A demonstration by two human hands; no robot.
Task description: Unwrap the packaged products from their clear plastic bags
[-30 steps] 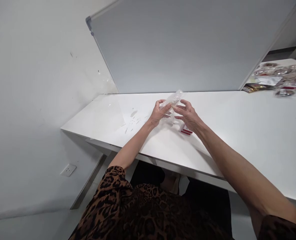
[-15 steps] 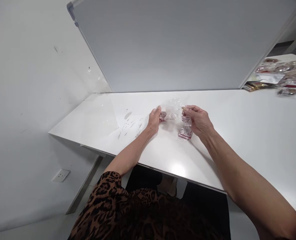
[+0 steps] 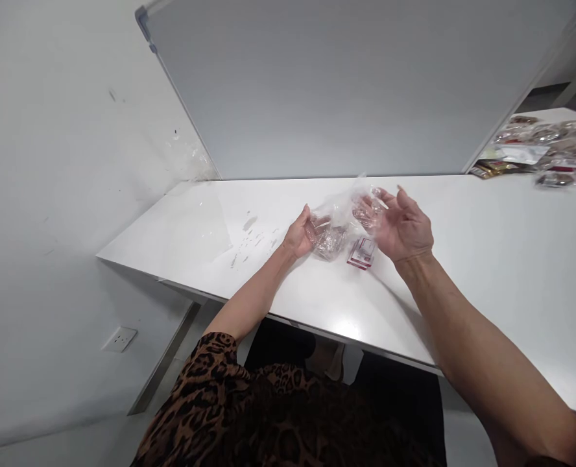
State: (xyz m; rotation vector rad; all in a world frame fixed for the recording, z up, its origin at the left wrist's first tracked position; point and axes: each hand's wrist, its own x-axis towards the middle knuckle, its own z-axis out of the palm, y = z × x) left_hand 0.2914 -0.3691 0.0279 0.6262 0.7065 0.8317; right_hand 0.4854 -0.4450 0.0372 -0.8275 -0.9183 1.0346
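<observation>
Legible text: none.

Item 1. Small packet [image 3: 361, 252], red and white, on the white table [image 3: 473, 279]; red marks on its pale face, too small to read.

Item 2. Gold-toned packet [image 3: 499, 168], at the near left edge of the heap at far right; any lettering lost to blur.

Item 3. Whitish packet [image 3: 521, 154], same heap; surface too blurred to read.

Item 4. Clear-wrapped packets [image 3: 573, 152], remainder of heap, some with red or pink areas; wording indistinct.
</observation>
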